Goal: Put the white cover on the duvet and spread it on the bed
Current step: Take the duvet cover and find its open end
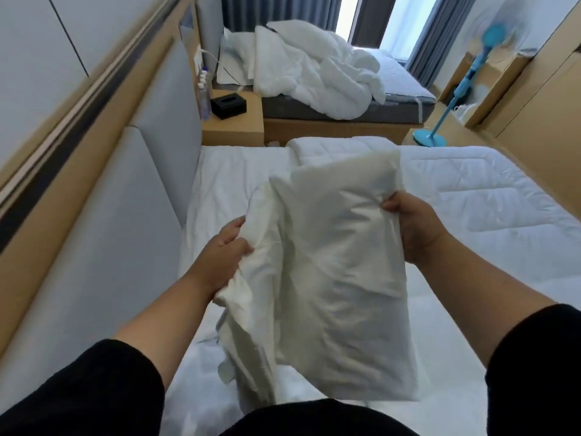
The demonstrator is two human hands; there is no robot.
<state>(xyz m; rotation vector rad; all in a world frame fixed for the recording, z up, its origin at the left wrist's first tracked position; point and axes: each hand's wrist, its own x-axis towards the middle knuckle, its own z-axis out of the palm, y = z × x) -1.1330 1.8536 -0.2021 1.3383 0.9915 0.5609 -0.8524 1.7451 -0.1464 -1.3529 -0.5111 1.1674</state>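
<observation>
A black tissue box (228, 107) sits on the wooden nightstand (232, 129); a blue fan (465, 86) stands beyond.

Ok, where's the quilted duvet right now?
The quilted duvet lies flat on the near bed, centre to right in the head view, beyond the white cover held up in front.

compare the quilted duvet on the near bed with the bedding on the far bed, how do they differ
The quilted duvet lies folded and fairly flat on the near bed; the bedding on the far bed is a rumpled heap. The duvet shows stitched squares; the heap shows only creases. Both are white. Both hands, left and right, grip the white cover.
</observation>
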